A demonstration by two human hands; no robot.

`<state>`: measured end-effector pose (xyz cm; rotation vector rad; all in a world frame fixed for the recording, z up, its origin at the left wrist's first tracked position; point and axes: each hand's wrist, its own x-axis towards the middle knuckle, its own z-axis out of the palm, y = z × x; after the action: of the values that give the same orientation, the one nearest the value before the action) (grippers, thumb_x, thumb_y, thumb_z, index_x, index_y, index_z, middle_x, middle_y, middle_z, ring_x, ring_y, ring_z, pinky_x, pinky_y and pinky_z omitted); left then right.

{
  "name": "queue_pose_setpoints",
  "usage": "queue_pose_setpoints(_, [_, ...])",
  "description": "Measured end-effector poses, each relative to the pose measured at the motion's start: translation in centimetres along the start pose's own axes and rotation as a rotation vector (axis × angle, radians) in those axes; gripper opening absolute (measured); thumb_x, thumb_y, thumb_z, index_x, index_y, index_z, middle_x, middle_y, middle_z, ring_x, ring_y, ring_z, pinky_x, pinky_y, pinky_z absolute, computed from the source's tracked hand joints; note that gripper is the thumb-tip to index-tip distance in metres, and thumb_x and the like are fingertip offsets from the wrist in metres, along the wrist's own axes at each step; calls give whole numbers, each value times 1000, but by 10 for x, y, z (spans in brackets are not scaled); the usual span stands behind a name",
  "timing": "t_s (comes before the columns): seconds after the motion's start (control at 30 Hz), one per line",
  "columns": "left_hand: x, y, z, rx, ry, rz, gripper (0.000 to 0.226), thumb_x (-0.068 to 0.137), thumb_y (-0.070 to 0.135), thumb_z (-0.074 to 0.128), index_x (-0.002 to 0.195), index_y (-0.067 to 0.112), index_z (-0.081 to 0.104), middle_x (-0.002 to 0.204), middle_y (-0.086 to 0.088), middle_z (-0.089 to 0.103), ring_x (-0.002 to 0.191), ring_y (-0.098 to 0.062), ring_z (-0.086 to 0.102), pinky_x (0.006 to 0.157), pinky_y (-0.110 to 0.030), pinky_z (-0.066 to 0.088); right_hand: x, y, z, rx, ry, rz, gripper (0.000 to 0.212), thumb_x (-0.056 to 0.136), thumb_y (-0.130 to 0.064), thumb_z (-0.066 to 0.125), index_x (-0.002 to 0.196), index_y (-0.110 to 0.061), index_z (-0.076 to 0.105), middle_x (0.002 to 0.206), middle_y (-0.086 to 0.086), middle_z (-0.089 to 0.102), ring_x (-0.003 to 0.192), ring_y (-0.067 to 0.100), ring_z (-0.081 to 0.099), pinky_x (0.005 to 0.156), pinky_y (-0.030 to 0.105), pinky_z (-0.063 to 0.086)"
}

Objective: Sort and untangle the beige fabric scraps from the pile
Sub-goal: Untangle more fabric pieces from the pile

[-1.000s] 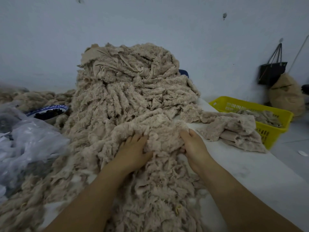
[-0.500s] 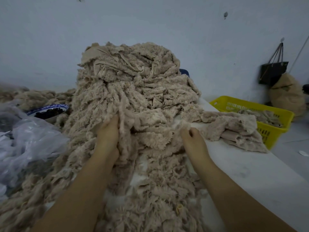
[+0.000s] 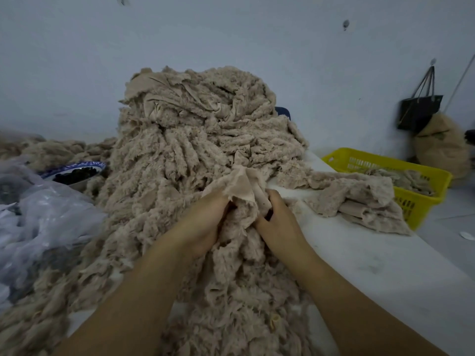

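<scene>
A tall pile of fuzzy beige fabric scraps (image 3: 195,140) rises in the middle of the white table (image 3: 385,273) and spills toward me. At its front, a beige scrap (image 3: 244,183) with a smooth underside is bunched up between both hands. My left hand (image 3: 203,224) grips its left side. My right hand (image 3: 277,219) grips its right side, fingers curled into the cloth. The two hands nearly touch. A flatter stack of sorted beige scraps (image 3: 357,199) lies on the table to the right.
A yellow plastic basket (image 3: 424,181) holding more scraps stands past the table's right edge. A blue-rimmed bowl (image 3: 77,173) with dark contents and crumpled clear plastic (image 3: 38,222) lie at the left. A black bag (image 3: 419,109) hangs on the wall above a tan sack (image 3: 442,147).
Both hands have come together at the pile's front. The left hand moved right and now both grip one scrap, lifted with its smooth side showing.
</scene>
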<state>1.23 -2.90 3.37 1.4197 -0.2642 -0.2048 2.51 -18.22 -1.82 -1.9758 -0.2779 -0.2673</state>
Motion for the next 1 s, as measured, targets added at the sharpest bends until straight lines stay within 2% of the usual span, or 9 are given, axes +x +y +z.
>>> queue_pose_setpoints(0.07, [-1,1,3,-66,-35,8,42,100,32,43,88,25,82,89,5,77,87,-5,72,73,-16,55,1,3,-4,38,-15,40,29,92,-54,58,112,-34,55,102,-18,63,90,-3,60,61,9,45])
queue_pose_setpoints(0.2, [4,-5,-2,-349,92,-87,55,104,31,34,86,12,82,86,-7,77,78,-16,75,63,-26,58,0,-1,0,5,7,-26,50,88,-54,63,80,-6,56,69,7,56,61,17,53,55,30,41])
queue_pose_setpoints(0.33, [9,0,-9,-490,251,-136,52,102,37,39,101,-1,74,105,-19,74,91,-29,74,72,-38,59,0,-5,-5,30,-1,-80,48,87,-60,53,62,-21,39,59,-8,38,55,7,38,53,23,28])
queue_pose_setpoints(0.5, [7,-2,-21,-559,265,-136,58,101,34,47,57,7,73,62,-7,67,52,-17,67,45,-23,53,0,0,-9,97,80,-68,47,95,-57,45,58,-28,43,54,-12,42,54,0,40,52,17,31])
queue_pose_setpoints(0.57, [6,-2,-23,-547,249,-127,58,98,35,50,50,11,71,58,-4,64,49,-16,63,43,-22,52,5,4,-10,164,156,34,54,95,-61,43,75,-13,59,69,-4,57,68,7,53,63,24,40])
queue_pose_setpoints(0.63, [3,1,-25,-566,240,-104,41,84,38,60,56,13,76,63,-5,69,52,-17,67,47,-24,56,10,8,-16,292,227,160,51,99,-51,47,79,-7,61,74,7,58,73,18,54,71,36,42])
queue_pose_setpoints(0.73, [1,0,-34,-541,283,-111,35,80,35,60,66,10,79,75,-9,75,61,-21,72,53,-30,60,13,10,-23,348,257,187,52,102,-42,47,55,-26,61,62,-11,60,67,12,54,75,35,44])
queue_pose_setpoints(0.9, [4,-3,-21,-380,211,-222,27,89,19,56,70,7,71,67,-10,62,53,-20,59,46,-23,50,5,-9,-9,335,51,93,40,77,-83,41,86,-55,69,94,-28,70,86,-13,62,72,17,46])
queue_pose_setpoints(1.0, [5,-4,-9,-316,155,-287,35,97,21,50,81,1,75,76,-16,70,59,-24,68,49,-25,54,1,-14,1,167,-74,18,48,74,-84,44,76,-38,58,66,-24,56,61,-9,52,58,8,38])
